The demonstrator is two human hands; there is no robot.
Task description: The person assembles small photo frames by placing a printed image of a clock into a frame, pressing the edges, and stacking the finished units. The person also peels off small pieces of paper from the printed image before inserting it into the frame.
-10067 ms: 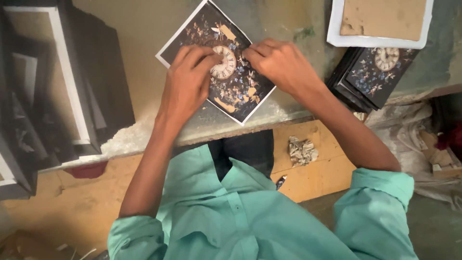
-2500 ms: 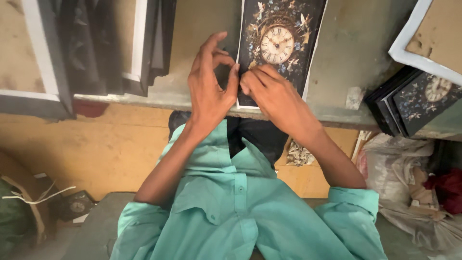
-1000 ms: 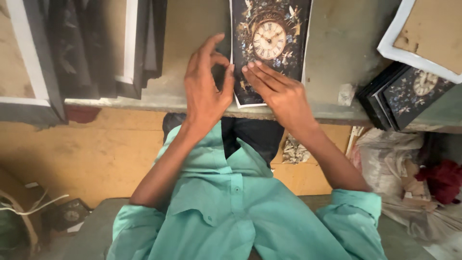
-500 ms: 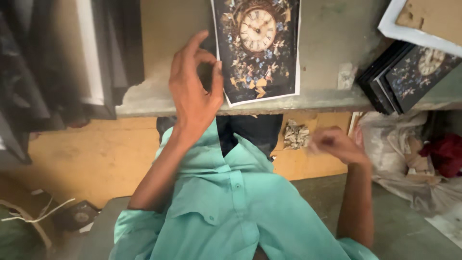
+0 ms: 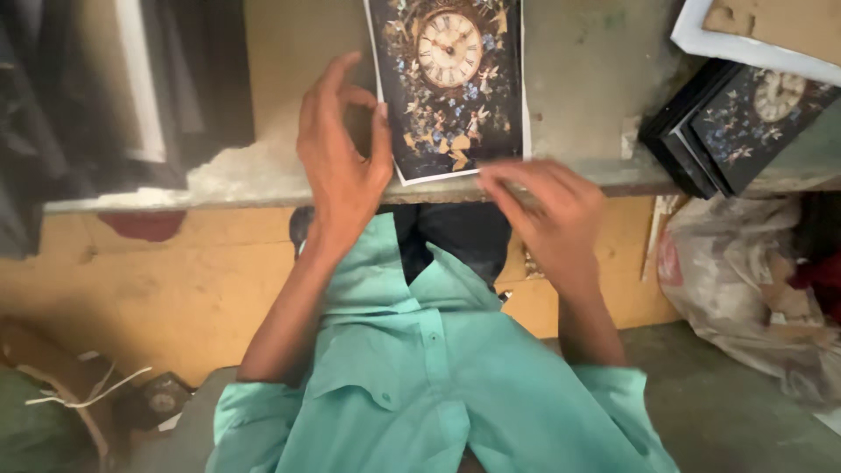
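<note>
A dark printed sheet with a clock face and small floral figures (image 5: pixel 451 83) lies on the worn work surface (image 5: pixel 578 79), its near edge at the table's front. My left hand (image 5: pixel 342 166) rests at the sheet's left edge, fingers spread and curled, thumb touching the paper's border. My right hand (image 5: pixel 547 210) hovers at the table's front edge just below the sheet's right corner, blurred, fingers bent with nothing seen in them.
A stack of dark clock-print panels (image 5: pixel 736 123) sits at the right, under a white-framed brown board (image 5: pixel 771 31). Dark frames with white borders (image 5: pixel 131 88) lean at the left. A plastic bag (image 5: pixel 753 289) lies on the floor at right.
My right hand left the sheet, dropped down to the right, and now comes back up to the table's front edge. My left hand stays at the sheet's left edge.
</note>
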